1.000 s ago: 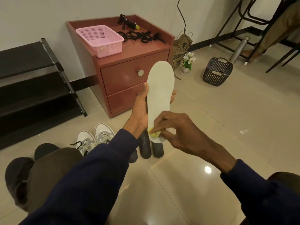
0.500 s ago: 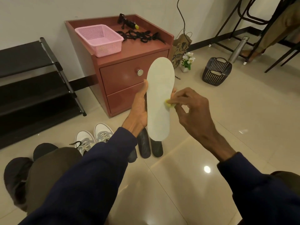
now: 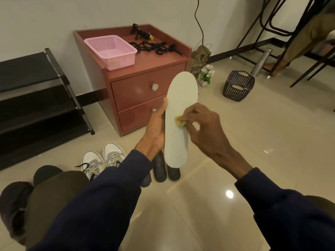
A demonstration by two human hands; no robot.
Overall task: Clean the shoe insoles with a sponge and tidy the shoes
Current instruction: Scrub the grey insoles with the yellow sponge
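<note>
Holding a pale cream insole (image 3: 175, 138) upright at the centre of the view, I have its broad toe end at twelve o'clock and its narrow heel end at six. My left hand (image 3: 155, 131) grips it from nine o'clock, thumb laid straight up along the left edge, with the fingers going round behind it where I cannot see them. My right hand (image 3: 203, 127) comes in from three o'clock, fingertips bunched and pinching a small yellow sponge (image 3: 179, 121), which is pressed against the face of the insole about halfway up. Both of my sleeves are dark navy.

Just below the heel end, at six o'clock, dark insoles (image 3: 159, 171) lie side by side on the glossy beige tiled floor (image 3: 253, 142), pointing away from me. At eight o'clock a pair of white sneakers (image 3: 101, 160) with grey panels stands on the floor, toes away from me, laces loose.

Behind the insole, from ten to twelve o'clock, is a reddish-brown two-drawer cabinet (image 3: 137, 95) against the wall. On its top sit a pink mesh basket (image 3: 110, 51) and, beside that, a tangle of black laces (image 3: 154, 47). At nine o'clock, far left, stands a black shoe rack (image 3: 36, 98).

At one o'clock, beside the cabinet, a brown paper bag (image 3: 200, 57) leans near a small pot of white flowers (image 3: 206, 73). At two o'clock a dark slotted basket (image 3: 238, 86) stands on the floor, and a metal bottle (image 3: 262, 62) stands beyond it among black metal legs.
</note>
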